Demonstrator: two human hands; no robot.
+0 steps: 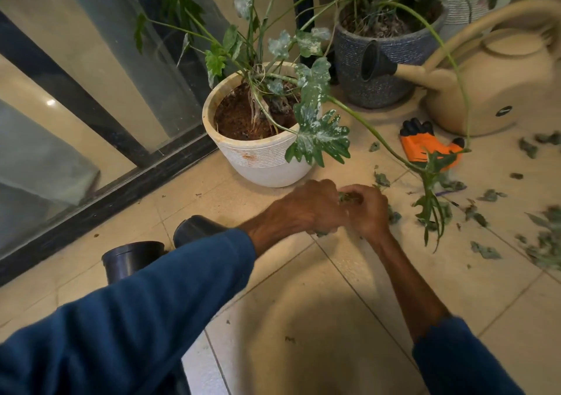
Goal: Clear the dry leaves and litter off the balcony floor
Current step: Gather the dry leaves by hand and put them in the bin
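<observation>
A glass panel point(91, 76) in a dark frame runs along the far left edge of the tiled balcony floor point(303, 318). Just inside it, at the lower left, two small black pots point(130, 258) lie on their sides near each other, partly hidden behind a blue sleeve point(151, 303).

Right of them stands a white ribbed pot point(264, 164) filled with brown soil. It holds a leggy green plant point(315, 133) whose leaves are speckled white, and one long stem arches down to the floor on the right.

In front of this pot the two hands meet just above the tiles. The left hand point(306, 206) and the right hand point(368, 212) both have their fingers curled around a small clump of dry leaves point(349, 197), which is pressed between them and shows only in the gap. A few more bits of leaf peek out beneath the hands.

Further right and behind, a grey woven pot point(379, 85) holds another plant. A beige watering can point(491, 91) stands beside it, its black spout end in front of that pot. An orange and black glove point(425, 144) lies on the floor just in front of the can.

More loose leaves point(485, 252) are scattered over the tiles to the right of the hands, thickening into a blurred heap point(546, 243) at the right edge.
</observation>
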